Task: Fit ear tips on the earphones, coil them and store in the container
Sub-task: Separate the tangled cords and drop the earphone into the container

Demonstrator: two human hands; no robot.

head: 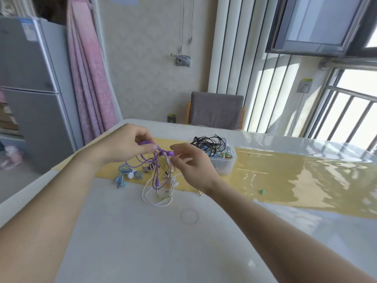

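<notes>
Purple earphones [157, 160] hang in mid-frame, lifted above the surface [142, 231]. We see the left hand [124, 144] pinching one end of the purple cord between thumb and curled fingers, just left of centre. Right hand [191, 164], a little right of centre, has its fingers curled and thumb and forefinger closed on a purple earbud at the other end. Cord loops droop between the two hands; the plug dangles lowest, over the white earphones [159, 193].

White earphones lie loose on the surface below the hands, partly on the yellow runner [285, 180]. Blue earphones [127, 174] lie at centre left, on the runner's near edge. A dark striped pair and a pinkish one sit tangled behind the hanging purple cord; details too small to tell.

Clear plastic container [223, 164] stands on the runner just right of the right hand, holding a heap of black, white and blue cords. It is apart from the hand.

Small green ear tip [262, 191] rests on the runner at right of centre, well apart from the hands. A faint clear ring [189, 216] lies on the white surface below centre.

Background, upper part of frame: grey fridge [30, 88] at left, pink curtain [89, 78] beside it, grey chair [216, 110] behind the surface, barred window [346, 119] at right.
</notes>
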